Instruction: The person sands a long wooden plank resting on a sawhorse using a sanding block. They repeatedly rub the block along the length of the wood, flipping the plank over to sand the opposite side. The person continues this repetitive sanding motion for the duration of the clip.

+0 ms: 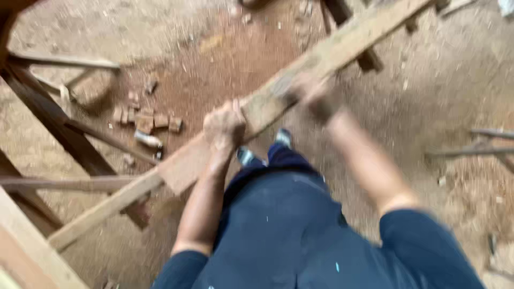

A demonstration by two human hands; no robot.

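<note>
Head view: both hands (225, 126) grip plank (300, 75)

Whole view motion-blurred; right hand (310, 96) smeared, fingers unclear. Plank (267, 107) cut off at top edge; feet partly hidden.

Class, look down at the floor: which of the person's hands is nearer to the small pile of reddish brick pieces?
Left. The left hand grips the plank just beside the brick pieces; the right hand grips it farther along, away from them.
</note>
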